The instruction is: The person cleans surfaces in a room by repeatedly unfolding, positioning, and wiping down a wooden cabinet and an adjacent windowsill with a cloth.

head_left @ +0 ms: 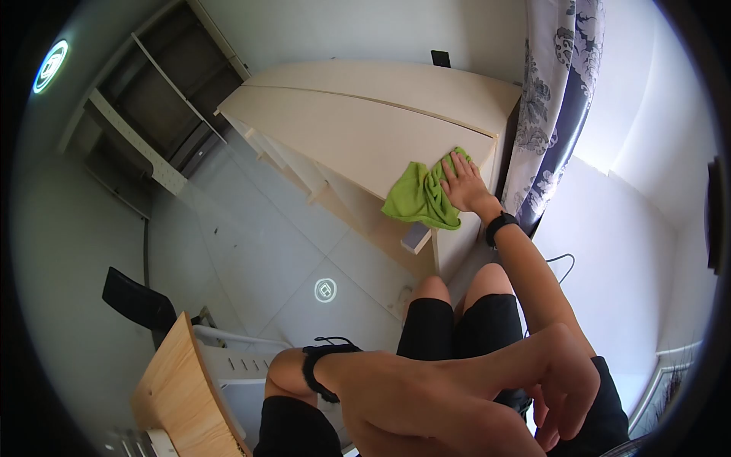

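Observation:
My right hand (464, 183), with a dark band on its wrist, lies flat with spread fingers on a green cloth (417, 196). The rumpled cloth rests at the near corner of a pale wooden cabinet top (350, 129), and part of it hangs over the front edge. Close to the camera is my left hand (457, 392), a black band around its wrist. Its fingers are loosely bent and apart, and I see nothing in them. The palm side is hidden.
A floral curtain (544, 114) hangs beside the cabinet's right end. Beneath the cloth, a small drawer or block (416, 238) juts from the cabinet front. At lower left stand a wooden tabletop (186, 392) and a black chair back (138, 298). Dark open shelving (164, 80) is at far left.

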The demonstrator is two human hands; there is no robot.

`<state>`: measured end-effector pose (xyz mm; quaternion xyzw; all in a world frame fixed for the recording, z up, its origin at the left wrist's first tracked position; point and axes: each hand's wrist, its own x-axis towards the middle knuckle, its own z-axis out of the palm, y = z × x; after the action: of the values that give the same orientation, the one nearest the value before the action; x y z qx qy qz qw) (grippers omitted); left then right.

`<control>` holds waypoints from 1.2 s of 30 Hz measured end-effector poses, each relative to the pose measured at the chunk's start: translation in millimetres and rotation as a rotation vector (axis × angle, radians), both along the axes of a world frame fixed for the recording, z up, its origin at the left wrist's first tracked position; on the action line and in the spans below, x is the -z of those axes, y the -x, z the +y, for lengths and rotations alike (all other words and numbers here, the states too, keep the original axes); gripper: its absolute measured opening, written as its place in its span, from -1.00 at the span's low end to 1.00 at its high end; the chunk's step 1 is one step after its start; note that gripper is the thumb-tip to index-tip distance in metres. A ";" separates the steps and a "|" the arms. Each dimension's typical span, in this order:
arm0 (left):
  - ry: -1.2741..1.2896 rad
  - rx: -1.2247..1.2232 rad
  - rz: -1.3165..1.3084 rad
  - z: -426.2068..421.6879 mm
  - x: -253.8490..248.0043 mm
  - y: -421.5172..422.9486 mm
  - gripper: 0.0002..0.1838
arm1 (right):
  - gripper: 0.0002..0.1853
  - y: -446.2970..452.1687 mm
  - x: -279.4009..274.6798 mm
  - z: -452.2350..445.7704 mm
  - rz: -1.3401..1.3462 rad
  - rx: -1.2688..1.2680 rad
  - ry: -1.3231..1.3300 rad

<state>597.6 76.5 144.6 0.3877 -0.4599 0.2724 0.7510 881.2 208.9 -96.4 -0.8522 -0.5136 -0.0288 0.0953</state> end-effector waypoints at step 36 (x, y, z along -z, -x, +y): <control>-1.602 -1.336 0.805 262.1 223.4 -121.3 -0.42 | -0.34 -15.8 -9.7 -2.5 0.025 -0.051 0.022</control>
<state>718.9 338.6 -78.8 0.9887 0.0747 0.1008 0.0815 897.0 206.4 -86.8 -0.8400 -0.5344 -0.0101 0.0931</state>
